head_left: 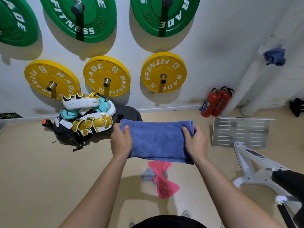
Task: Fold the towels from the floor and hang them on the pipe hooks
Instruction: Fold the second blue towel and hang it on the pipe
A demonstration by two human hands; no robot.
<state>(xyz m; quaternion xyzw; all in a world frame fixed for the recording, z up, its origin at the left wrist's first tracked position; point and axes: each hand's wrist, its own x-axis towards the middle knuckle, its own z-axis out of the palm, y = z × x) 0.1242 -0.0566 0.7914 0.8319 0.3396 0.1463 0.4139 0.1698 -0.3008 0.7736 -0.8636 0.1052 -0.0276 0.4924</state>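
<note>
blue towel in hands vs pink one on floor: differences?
The blue towel is folded into a flat rectangle; the pink towel is crumpled. The blue towel is held up at its ends by the left hand and right hand; the pink towel lies on the floor, touching a grey cloth. Both are plain, single-coloured cloths.

Bright, even overhead light; plates [107, 76] beyond the left hand [120, 140] throw soft shadows down the wall [213, 30]. Edges bow (wide-angle lens); the black pad [289, 181] below the right hand [195, 142] blurs.
</note>
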